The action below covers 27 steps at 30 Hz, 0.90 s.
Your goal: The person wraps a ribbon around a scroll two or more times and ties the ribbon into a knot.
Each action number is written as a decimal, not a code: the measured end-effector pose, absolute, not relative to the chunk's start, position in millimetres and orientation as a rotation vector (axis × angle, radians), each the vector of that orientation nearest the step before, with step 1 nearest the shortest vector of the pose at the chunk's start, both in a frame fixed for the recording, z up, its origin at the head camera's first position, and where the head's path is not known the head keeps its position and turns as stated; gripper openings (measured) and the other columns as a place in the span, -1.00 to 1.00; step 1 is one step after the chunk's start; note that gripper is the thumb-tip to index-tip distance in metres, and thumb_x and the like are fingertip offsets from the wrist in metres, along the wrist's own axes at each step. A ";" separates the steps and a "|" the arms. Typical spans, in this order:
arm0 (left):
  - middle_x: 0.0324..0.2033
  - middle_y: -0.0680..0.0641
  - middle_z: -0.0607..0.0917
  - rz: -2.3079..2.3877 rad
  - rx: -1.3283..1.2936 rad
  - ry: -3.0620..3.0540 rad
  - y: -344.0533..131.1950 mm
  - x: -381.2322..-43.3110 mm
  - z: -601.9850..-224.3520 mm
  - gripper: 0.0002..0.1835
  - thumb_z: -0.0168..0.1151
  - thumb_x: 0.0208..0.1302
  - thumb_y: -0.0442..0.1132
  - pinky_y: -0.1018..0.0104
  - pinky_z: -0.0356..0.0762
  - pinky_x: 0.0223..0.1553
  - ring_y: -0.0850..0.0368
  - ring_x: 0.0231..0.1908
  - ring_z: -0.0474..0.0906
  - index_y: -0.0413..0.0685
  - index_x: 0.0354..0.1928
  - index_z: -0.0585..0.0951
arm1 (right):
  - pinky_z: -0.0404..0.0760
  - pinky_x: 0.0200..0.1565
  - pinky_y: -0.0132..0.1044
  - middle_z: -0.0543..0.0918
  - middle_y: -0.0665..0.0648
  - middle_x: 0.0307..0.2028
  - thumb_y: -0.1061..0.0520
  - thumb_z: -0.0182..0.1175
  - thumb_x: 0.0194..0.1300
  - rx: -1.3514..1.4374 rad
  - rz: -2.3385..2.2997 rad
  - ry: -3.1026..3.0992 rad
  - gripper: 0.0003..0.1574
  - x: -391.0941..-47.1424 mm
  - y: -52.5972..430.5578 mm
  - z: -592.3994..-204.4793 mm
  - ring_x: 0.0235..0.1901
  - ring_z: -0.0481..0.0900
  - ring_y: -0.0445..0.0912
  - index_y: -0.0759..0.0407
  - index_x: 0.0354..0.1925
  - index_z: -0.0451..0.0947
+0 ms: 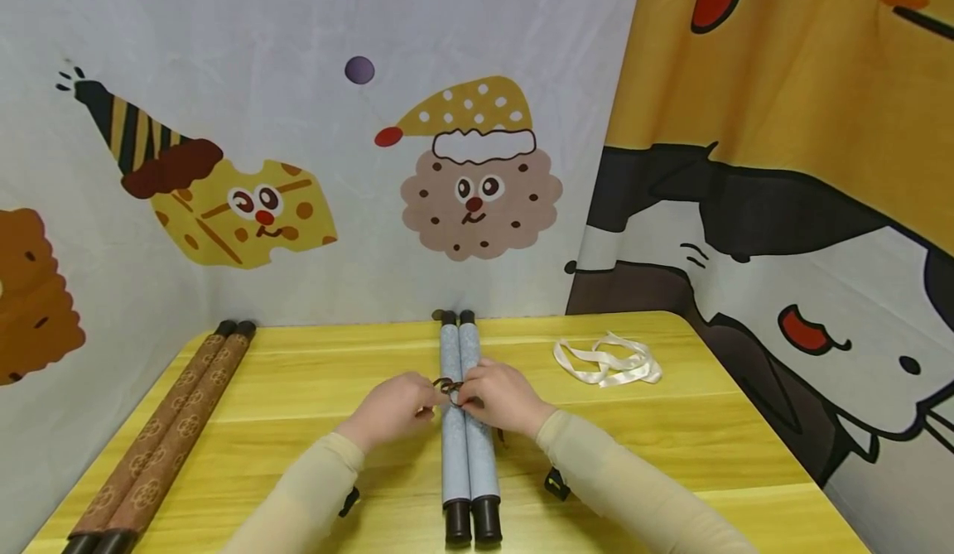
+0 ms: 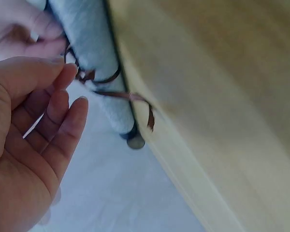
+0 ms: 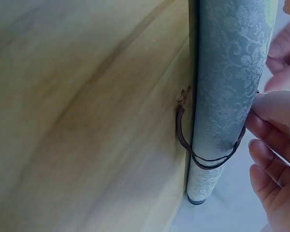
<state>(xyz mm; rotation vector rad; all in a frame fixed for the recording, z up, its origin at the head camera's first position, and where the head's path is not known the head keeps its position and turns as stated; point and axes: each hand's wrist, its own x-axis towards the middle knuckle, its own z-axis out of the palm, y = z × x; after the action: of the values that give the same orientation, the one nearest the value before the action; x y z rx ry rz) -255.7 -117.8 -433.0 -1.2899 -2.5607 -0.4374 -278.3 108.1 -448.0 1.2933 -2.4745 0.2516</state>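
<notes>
A pale blue scroll, rolled into two side-by-side rolls with dark end caps, lies lengthwise on the table. Around its middle goes a thin brown ribbon, partly hidden by the fingers. My left hand, to the left of the scroll, pinches the ribbon between thumb and forefinger while its other fingers stay loosely bent. From the right, my right hand reaches over the rolls and pinches the ribbon close to the left fingertips. In the right wrist view, a ribbon loop hangs round the floral-patterned roll, with a loose end on the table side.
A brown patterned scroll, also in two rolls, lies along the left side of the yellow wooden table. At the back right is a loose heap of white ribbon. Cartoon-printed curtains hang behind and to the right.
</notes>
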 end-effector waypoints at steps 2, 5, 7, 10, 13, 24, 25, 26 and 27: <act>-0.46 0.03 0.65 -0.320 -1.332 -2.526 -115.7 -253.0 -436.2 -0.64 0.36 0.04 -0.53 0.42 0.46 -0.41 0.22 -0.46 0.49 -0.10 -0.09 0.77 | 0.46 -0.30 -0.41 0.65 -0.11 -0.37 0.13 0.47 0.15 1.293 0.252 -2.478 -0.93 -278.1 108.1 -447.9 -0.35 0.46 -0.19 -0.04 -0.34 0.77; -0.41 0.03 0.65 -0.197 -1.309 -2.507 -113.0 -250.4 -441.2 -0.59 0.41 0.05 -0.47 0.39 0.54 -0.37 0.17 -0.38 0.56 -0.06 -0.01 0.75 | 0.47 -0.28 -0.41 0.66 -0.11 -0.36 0.12 0.47 0.15 1.294 0.259 -2.482 -0.93 -278.6 107.8 -448.7 -0.33 0.47 -0.19 -0.04 -0.33 0.77; -0.41 0.04 0.64 -0.149 -1.283 -2.504 -111.6 -249.5 -443.6 -0.59 0.43 0.07 -0.43 0.38 0.55 -0.37 0.15 -0.37 0.57 -0.03 0.01 0.75 | 0.47 -0.27 -0.42 0.66 -0.12 -0.35 0.12 0.46 0.16 1.291 0.261 -2.485 -0.93 -278.8 107.4 -449.1 -0.32 0.48 -0.19 -0.04 -0.33 0.77; -0.38 0.04 0.64 -0.118 -1.263 -2.503 -110.1 -249.1 -447.0 -0.63 0.44 0.12 -0.38 0.38 0.57 -0.35 0.14 -0.34 0.57 -0.02 0.02 0.75 | 0.47 -0.27 -0.43 0.67 -0.12 -0.35 0.12 0.46 0.16 1.286 0.269 -2.492 -0.93 -279.5 107.3 -449.4 -0.32 0.48 -0.20 -0.04 -0.33 0.77; -0.36 0.02 0.63 -0.143 -1.271 -2.510 -109.1 -249.2 -450.0 -0.66 0.41 0.16 -0.37 0.39 0.56 -0.33 0.14 -0.32 0.56 -0.05 0.02 0.74 | 0.47 -0.26 -0.42 0.67 -0.12 -0.33 0.12 0.45 0.18 1.285 0.297 -2.520 -0.94 -279.8 107.9 -447.4 -0.31 0.48 -0.19 -0.03 -0.31 0.77; -0.31 -0.01 0.63 -0.262 -1.293 -2.507 -108.8 -250.4 -452.9 -0.68 0.42 0.08 -0.44 0.34 0.56 -0.22 0.11 -0.26 0.56 -0.16 -0.06 0.74 | 0.50 -0.26 -0.28 0.65 -0.11 -0.39 0.13 0.44 0.20 1.066 0.479 -2.575 -0.91 -292.9 115.2 -422.8 -0.33 0.48 -0.15 -0.03 -0.40 0.70; -0.31 -0.01 0.63 -0.263 -1.290 -2.517 -109.0 -250.2 -452.7 -0.67 0.42 0.08 -0.44 0.34 0.56 -0.21 0.11 -0.25 0.56 -0.16 -0.06 0.74 | 0.50 -0.26 -0.29 0.65 -0.11 -0.39 0.13 0.44 0.20 1.059 0.474 -2.588 -0.91 -294.6 115.1 -421.0 -0.33 0.47 -0.14 -0.04 -0.41 0.70; -0.30 -0.01 0.64 -0.268 -1.289 -2.526 -109.2 -250.3 -453.1 -0.67 0.42 0.08 -0.44 0.34 0.57 -0.21 0.10 -0.24 0.56 -0.16 -0.05 0.74 | 0.51 -0.26 -0.28 0.64 -0.11 -0.39 0.12 0.43 0.20 1.049 0.468 -2.610 -0.91 -295.9 114.9 -419.3 -0.32 0.48 -0.14 -0.04 -0.41 0.70; -0.29 -0.02 0.64 -0.277 -1.290 -2.532 -109.4 -250.2 -453.0 -0.66 0.43 0.07 -0.45 0.33 0.57 -0.20 0.09 -0.23 0.57 -0.16 -0.05 0.74 | 0.51 -0.27 -0.28 0.64 -0.12 -0.39 0.12 0.43 0.21 1.040 0.465 -2.637 -0.91 -297.1 114.5 -417.5 -0.31 0.48 -0.14 -0.05 -0.41 0.70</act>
<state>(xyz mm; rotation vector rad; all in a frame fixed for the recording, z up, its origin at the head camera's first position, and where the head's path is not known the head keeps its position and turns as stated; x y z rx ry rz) -250.2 -109.4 -453.0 -1.2902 -2.5317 -0.2768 -297.1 114.5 -417.5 1.0397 -2.6367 0.4649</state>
